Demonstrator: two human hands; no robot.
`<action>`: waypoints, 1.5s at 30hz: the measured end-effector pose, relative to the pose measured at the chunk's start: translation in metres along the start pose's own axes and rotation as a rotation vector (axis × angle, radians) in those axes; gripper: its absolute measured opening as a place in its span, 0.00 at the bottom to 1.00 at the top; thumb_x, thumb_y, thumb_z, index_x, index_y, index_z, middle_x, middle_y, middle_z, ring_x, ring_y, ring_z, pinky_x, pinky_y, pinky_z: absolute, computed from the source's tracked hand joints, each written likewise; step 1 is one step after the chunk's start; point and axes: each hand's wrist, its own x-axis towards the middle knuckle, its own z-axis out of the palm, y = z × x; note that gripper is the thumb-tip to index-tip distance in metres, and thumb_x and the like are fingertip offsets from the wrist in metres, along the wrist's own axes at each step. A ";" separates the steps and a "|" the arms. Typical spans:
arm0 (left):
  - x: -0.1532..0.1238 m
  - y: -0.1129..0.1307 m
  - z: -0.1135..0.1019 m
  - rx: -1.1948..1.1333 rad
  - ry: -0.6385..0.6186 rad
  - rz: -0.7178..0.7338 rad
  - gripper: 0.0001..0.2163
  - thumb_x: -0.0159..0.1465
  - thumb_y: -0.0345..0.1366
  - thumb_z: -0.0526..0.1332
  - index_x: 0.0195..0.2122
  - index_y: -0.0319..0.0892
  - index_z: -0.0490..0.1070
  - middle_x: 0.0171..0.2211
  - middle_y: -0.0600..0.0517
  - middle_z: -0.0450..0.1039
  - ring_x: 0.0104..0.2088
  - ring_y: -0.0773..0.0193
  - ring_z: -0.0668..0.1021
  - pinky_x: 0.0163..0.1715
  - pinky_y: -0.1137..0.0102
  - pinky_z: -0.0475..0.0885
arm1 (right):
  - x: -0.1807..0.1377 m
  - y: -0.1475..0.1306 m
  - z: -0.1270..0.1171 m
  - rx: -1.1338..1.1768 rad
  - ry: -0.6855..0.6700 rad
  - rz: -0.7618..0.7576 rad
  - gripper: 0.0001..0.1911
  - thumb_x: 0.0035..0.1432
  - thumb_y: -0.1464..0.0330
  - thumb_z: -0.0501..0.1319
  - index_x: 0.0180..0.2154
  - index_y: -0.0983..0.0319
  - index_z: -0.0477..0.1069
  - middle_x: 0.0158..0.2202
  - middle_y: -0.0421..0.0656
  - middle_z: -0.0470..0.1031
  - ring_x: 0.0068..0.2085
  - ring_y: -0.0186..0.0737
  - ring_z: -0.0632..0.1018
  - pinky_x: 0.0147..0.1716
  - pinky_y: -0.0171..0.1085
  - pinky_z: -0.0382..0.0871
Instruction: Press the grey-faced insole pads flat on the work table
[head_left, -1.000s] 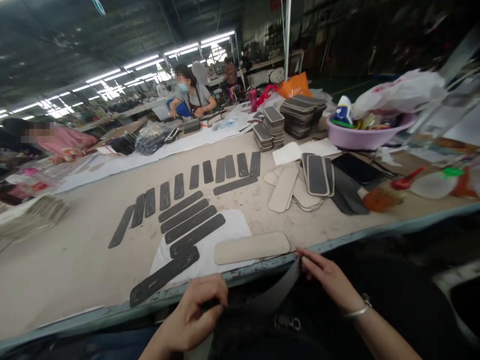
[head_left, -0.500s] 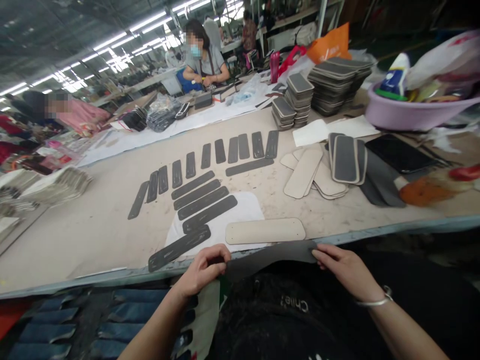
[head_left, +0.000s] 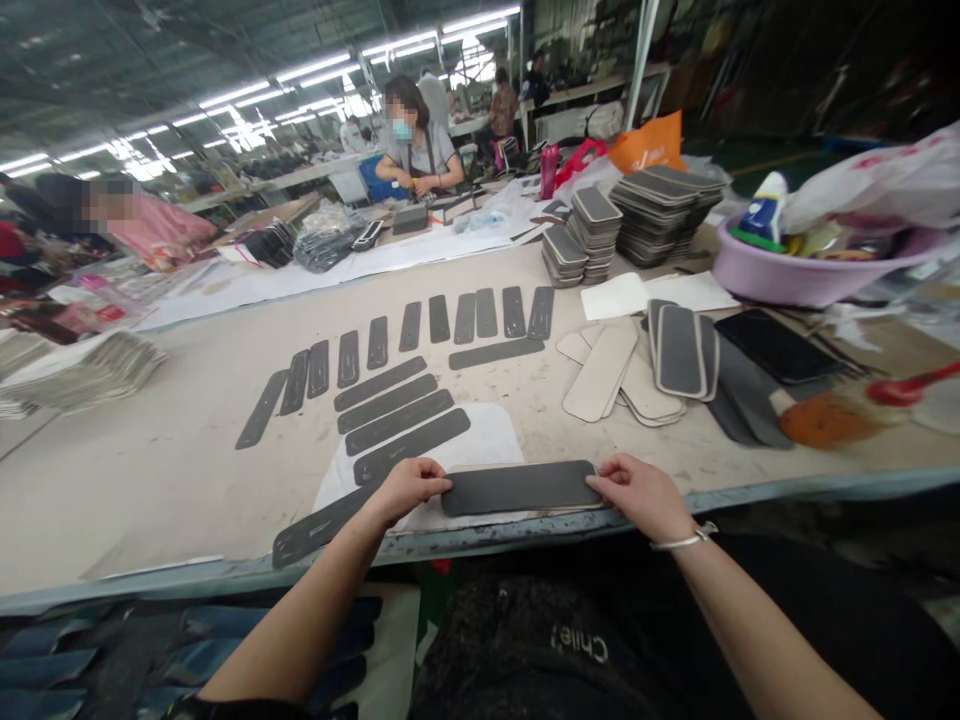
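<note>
- While left hand (head_left: 407, 487) and right hand (head_left: 643, 494) are pinching the dark strip (head_left: 521, 488), it's mostly covering the beige piece (head_left: 469, 468).
- Placing is seemingly underway; edges are likely needing alignment next.

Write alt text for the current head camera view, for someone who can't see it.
A person's left hand and right hand pinch opposite ends of a long round-cornered dark grey strip near the edge of a beige worktable. Beyond lie glossy dark grey strips; a lilac plastic tub stands at right.
</note>
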 end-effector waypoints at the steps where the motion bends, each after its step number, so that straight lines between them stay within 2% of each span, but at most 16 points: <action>1: 0.004 -0.001 0.002 0.048 0.011 0.010 0.12 0.49 0.44 0.62 0.25 0.39 0.68 0.18 0.57 0.64 0.20 0.71 0.64 0.21 0.75 0.57 | 0.003 0.000 0.001 -0.026 -0.008 0.018 0.11 0.52 0.58 0.61 0.30 0.60 0.68 0.23 0.36 0.73 0.27 0.36 0.75 0.28 0.34 0.64; 6: 0.013 -0.002 0.007 0.161 0.030 0.030 0.08 0.50 0.39 0.61 0.23 0.40 0.69 0.18 0.56 0.66 0.21 0.68 0.67 0.22 0.74 0.58 | 0.008 -0.001 0.004 -0.066 -0.032 0.065 0.08 0.52 0.61 0.61 0.30 0.59 0.68 0.23 0.34 0.74 0.27 0.35 0.75 0.29 0.33 0.63; 10: 0.013 -0.001 0.008 0.220 0.076 0.046 0.06 0.50 0.36 0.62 0.28 0.40 0.69 0.20 0.57 0.68 0.22 0.67 0.70 0.22 0.74 0.59 | 0.010 -0.005 0.003 -0.094 -0.046 0.087 0.06 0.51 0.63 0.61 0.30 0.59 0.68 0.24 0.35 0.74 0.29 0.36 0.76 0.29 0.33 0.63; 17: 0.004 0.005 0.013 0.340 0.202 0.148 0.04 0.56 0.33 0.60 0.32 0.42 0.67 0.25 0.56 0.70 0.27 0.66 0.73 0.28 0.73 0.62 | 0.013 0.000 0.002 -0.150 -0.077 0.066 0.11 0.50 0.58 0.59 0.32 0.59 0.70 0.25 0.36 0.75 0.30 0.39 0.76 0.30 0.36 0.63; 22: -0.003 0.006 0.020 0.427 0.289 0.244 0.02 0.60 0.33 0.58 0.35 0.43 0.65 0.29 0.54 0.70 0.32 0.63 0.73 0.33 0.71 0.62 | 0.015 -0.001 0.002 -0.197 -0.052 0.053 0.12 0.49 0.58 0.59 0.32 0.59 0.72 0.25 0.37 0.75 0.30 0.40 0.76 0.29 0.37 0.63; 27: -0.001 0.002 0.022 0.484 0.298 0.299 0.05 0.61 0.31 0.56 0.39 0.44 0.63 0.31 0.54 0.71 0.34 0.62 0.74 0.35 0.70 0.63 | 0.012 -0.006 0.001 -0.217 -0.058 0.069 0.10 0.51 0.60 0.59 0.32 0.59 0.72 0.25 0.37 0.75 0.31 0.41 0.76 0.31 0.38 0.63; 31: 0.006 0.000 0.026 0.495 0.294 0.285 0.08 0.60 0.29 0.57 0.41 0.43 0.61 0.30 0.53 0.72 0.34 0.60 0.75 0.34 0.70 0.64 | 0.012 -0.007 0.002 -0.225 -0.061 0.076 0.10 0.52 0.61 0.59 0.33 0.60 0.71 0.25 0.36 0.75 0.31 0.40 0.76 0.32 0.37 0.63; 36: 0.009 -0.001 0.028 0.491 0.313 0.264 0.08 0.62 0.29 0.56 0.41 0.42 0.60 0.29 0.52 0.72 0.33 0.60 0.76 0.34 0.69 0.65 | 0.013 -0.002 0.005 -0.224 -0.033 0.039 0.09 0.53 0.62 0.59 0.33 0.60 0.71 0.26 0.38 0.75 0.31 0.40 0.76 0.32 0.37 0.63; 45: 0.006 -0.013 0.031 0.502 0.352 0.361 0.05 0.65 0.32 0.52 0.43 0.43 0.61 0.39 0.49 0.72 0.41 0.61 0.75 0.42 0.68 0.67 | 0.012 -0.005 0.005 -0.222 -0.020 0.032 0.08 0.53 0.62 0.59 0.31 0.59 0.71 0.25 0.37 0.75 0.30 0.40 0.76 0.30 0.36 0.62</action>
